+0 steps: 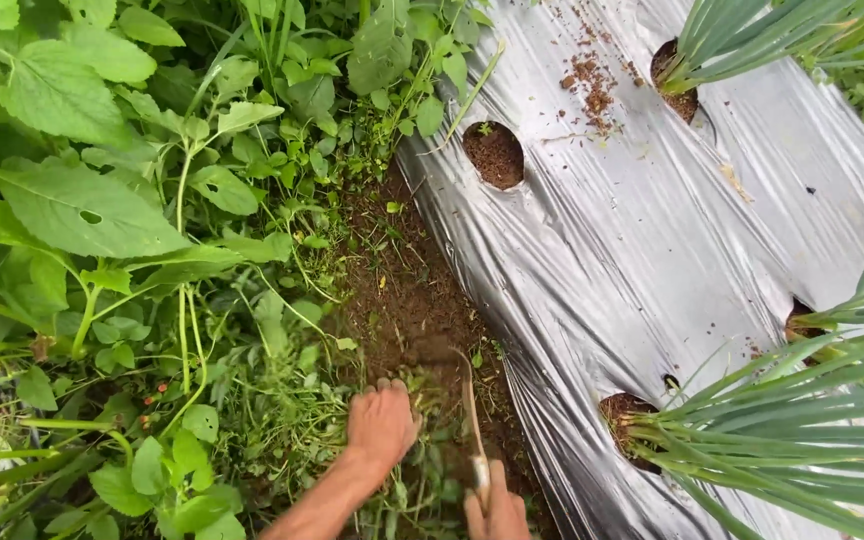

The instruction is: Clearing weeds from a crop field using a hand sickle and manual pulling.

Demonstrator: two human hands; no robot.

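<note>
- Silver plastic mulch sheet [652,240] covers a raised garden bed on the right, shiny in daylight.
- Round planting holes [494,154] in the sheet show brown soil.
- Green onion plants [802,420] rise from some holes.
- A bare soil furrow [407,300] runs beside the sheet.
- Broad-leaved weeds [102,200] crowd the left.

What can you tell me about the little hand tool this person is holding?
The hand tool is a slim weeding blade, thin and slightly curved, dull and soil-stained like worn metal. It rises from a pale collar at the right hand, which grips its handle, mostly hidden. It points up and away over bare brown soil, between the weeds and the silver plastic sheet. Its tip meets the soil.
</note>
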